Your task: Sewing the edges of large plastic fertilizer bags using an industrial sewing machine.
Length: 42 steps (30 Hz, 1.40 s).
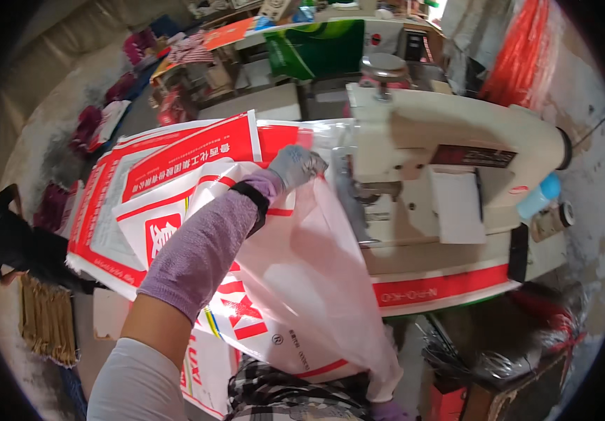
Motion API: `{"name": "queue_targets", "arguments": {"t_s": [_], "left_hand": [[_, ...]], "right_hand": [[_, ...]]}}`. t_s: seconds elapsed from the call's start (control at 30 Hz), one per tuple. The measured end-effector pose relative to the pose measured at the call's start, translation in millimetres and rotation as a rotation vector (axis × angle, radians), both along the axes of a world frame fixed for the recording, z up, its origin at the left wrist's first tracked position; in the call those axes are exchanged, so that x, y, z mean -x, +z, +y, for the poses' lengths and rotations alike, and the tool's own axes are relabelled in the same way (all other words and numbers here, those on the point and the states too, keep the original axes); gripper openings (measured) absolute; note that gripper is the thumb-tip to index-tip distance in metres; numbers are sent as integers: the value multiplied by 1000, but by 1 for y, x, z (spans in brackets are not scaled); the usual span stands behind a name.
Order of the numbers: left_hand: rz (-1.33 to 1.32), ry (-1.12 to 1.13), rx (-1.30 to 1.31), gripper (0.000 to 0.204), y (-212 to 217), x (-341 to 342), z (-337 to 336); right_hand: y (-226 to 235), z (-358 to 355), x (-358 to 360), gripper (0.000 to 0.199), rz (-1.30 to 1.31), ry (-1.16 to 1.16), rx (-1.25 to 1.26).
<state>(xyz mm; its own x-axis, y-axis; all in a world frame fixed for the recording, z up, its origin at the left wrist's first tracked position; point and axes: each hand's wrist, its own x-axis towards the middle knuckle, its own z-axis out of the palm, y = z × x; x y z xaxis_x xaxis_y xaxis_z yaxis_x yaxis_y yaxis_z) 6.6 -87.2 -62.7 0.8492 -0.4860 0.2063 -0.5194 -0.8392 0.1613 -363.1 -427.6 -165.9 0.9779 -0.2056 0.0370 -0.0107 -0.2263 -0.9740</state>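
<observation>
My left hand (295, 167), in a pale grey glove below a purple sleeve and black wristband, is closed on the upper edge of a white-and-red woven plastic sack (302, 259). The sack hangs from there across my lap, its print partly creased. More printed sacks (106, 217) lie flat beneath and to the left. Just right of my left hand stands a cream industrial sewing machine (415, 133), its needle area near the sack's edge. Of my right hand, only a purple sleeve (391, 410) shows at the bottom, beside the sack's lower corner; its fingers are hidden.
A red-fronted machine table (443, 288) extends right. A light blue bottle (540, 196) sits behind the machine. Red plastic strands (520, 56) hang at the back right. A wooden box with clear plastic (506, 393) stands lower right. Another person (29, 242) is at far left.
</observation>
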Motion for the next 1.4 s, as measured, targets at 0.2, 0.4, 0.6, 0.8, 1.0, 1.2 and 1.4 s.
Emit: {"name": "queue_targets", "arguments": {"t_s": [0.2,0.4,0.6,0.8,1.0,1.2,1.4], "left_hand": [[-77,-244,-33,19,-37,-1,-53],[101,-283,-55,16,-24,8,-47],[-503,-26,-366,23,-7,16,-88],[-84,-29,-349,56,45,148,-66],[-183,-179,-752,22,102,85,87],[1567,-58,335,29,91,275,-56],[947,30,180,18,89,309,-65]], "right_hand": [[-36,-56,22,36,-24,254,485],[-19,-60,45,40,153,310,194],[-5,-4,-20,42,-6,371,237],[55,62,-131,36,28,252,158],[59,100,-197,38,252,410,-333],[14,104,-158,37,-17,203,-556],[60,103,-102,43,558,452,-1509]]}}
